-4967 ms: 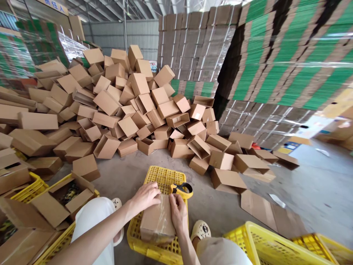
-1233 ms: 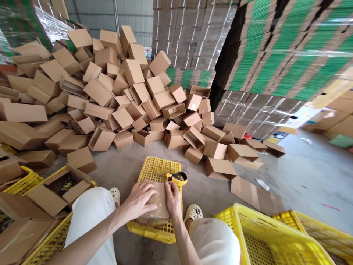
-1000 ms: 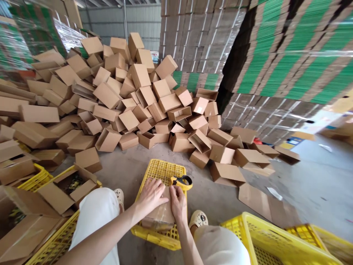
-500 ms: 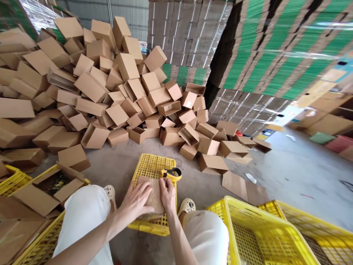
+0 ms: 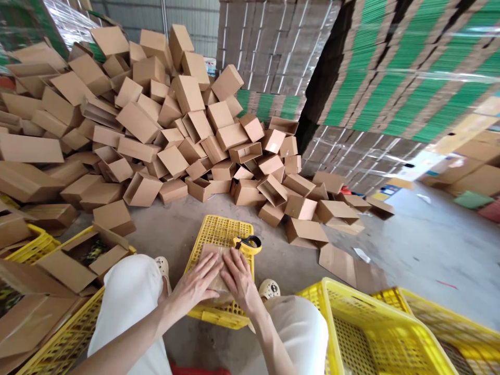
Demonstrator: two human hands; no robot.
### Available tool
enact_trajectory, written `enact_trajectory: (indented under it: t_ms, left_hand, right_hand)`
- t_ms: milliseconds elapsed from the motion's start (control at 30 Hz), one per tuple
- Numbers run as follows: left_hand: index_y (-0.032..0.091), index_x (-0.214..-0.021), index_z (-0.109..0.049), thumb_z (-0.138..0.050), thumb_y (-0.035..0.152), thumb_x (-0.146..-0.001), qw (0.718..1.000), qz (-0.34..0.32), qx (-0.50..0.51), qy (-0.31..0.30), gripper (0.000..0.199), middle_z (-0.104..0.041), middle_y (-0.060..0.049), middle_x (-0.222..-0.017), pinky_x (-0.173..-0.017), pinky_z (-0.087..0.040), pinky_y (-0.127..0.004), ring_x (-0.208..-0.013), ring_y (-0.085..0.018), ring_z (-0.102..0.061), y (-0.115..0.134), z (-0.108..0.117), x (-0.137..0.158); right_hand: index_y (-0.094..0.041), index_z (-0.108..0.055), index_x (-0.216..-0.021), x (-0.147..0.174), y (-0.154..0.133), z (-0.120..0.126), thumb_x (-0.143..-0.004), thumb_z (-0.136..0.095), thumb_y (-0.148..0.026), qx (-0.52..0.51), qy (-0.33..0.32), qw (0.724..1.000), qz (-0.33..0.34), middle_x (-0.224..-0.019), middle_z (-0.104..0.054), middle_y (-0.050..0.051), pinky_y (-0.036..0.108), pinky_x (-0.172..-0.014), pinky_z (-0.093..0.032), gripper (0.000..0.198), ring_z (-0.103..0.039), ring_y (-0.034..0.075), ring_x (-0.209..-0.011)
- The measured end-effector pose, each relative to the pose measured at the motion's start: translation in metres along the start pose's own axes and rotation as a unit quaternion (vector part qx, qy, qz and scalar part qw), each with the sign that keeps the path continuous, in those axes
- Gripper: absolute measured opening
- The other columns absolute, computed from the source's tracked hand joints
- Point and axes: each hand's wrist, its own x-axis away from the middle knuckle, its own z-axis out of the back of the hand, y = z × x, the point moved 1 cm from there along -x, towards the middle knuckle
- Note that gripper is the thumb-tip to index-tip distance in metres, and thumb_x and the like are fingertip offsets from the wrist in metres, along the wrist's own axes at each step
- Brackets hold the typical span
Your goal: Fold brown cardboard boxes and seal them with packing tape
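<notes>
A small cardboard box lies on an upturned yellow plastic crate between my knees, with what looks like clear tape over its top. My left hand rests flat across the box's left side, fingers stretched out. Flat on the right part of the box is my right hand, its fingers also extended. Both palms press down and partly hide the box top. Just beyond my right fingertips, a yellow and black tape dispenser lies at the crate's far right corner.
A big heap of cardboard boxes spreads ahead. To my right stands a yellow crate; to my left, an open carton with dark contents sits in another crate. Stacks of flattened cardboard rise behind. A flattened carton lies on the floor.
My right hand has gone from the box's right edge to lying flat on its top. My left hand stays on the box. The view has shifted slightly left.
</notes>
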Motion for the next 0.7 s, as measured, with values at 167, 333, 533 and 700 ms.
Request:
enact_trajectory:
  t_ms: [167, 333, 533, 700]
  left_hand:
    - [0.032, -0.168, -0.027, -0.075, 0.045, -0.094, 1.0, -0.011, 0.017, 0.011, 0.089, -0.031, -0.011, -0.175, -0.125, -0.044, -0.05, -0.16, -0.03, -0.032, -0.003, 0.0, 0.005]
    - [0.04, -0.163, -0.037, -0.062, 0.035, -0.104, 0.996, -0.033, 0.082, 0.002, 0.064, -0.029, -0.001, -0.176, -0.128, -0.042, -0.046, -0.164, -0.026, -0.024, -0.011, 0.009, 0.015]
    - [0.034, -0.171, -0.011, -0.068, 0.041, -0.1, 0.951, 0.184, 0.219, 0.12, 0.091, -0.028, -0.012, -0.176, -0.126, -0.041, -0.053, -0.16, -0.033, -0.034, -0.018, -0.025, 0.042]
    - [0.023, -0.15, -0.055, -0.069, 0.057, -0.093, 0.885, 0.301, 0.35, 0.066, 0.068, -0.072, -0.015, -0.137, -0.113, -0.055, -0.055, -0.132, -0.037, -0.067, -0.012, -0.086, 0.052]
  right_hand:
    - [-0.029, -0.02, -0.171, 0.031, -0.006, 0.003, -0.105, -0.057, -0.053, 0.047, -0.072, 0.995, 0.053, -0.175, -0.028, 0.009, 0.056, -0.131, -0.03, 0.079, -0.026, 0.03, -0.162]
    - [-0.033, -0.024, -0.17, 0.038, -0.01, -0.004, -0.103, -0.062, -0.051, 0.031, -0.038, 0.998, 0.037, -0.176, -0.027, 0.007, 0.055, -0.13, -0.033, 0.079, -0.026, 0.032, -0.162]
    - [-0.033, -0.034, -0.167, 0.043, -0.017, -0.015, -0.103, -0.064, -0.046, -0.06, 0.025, 0.997, -0.031, -0.174, -0.031, 0.009, 0.052, -0.128, -0.036, 0.071, -0.032, 0.031, -0.16]
    - [-0.02, -0.03, -0.167, 0.057, 0.004, -0.044, -0.096, -0.07, -0.055, -0.153, 0.094, 0.975, -0.132, -0.154, -0.059, 0.018, 0.048, -0.115, -0.053, 0.089, -0.06, 0.032, -0.14]
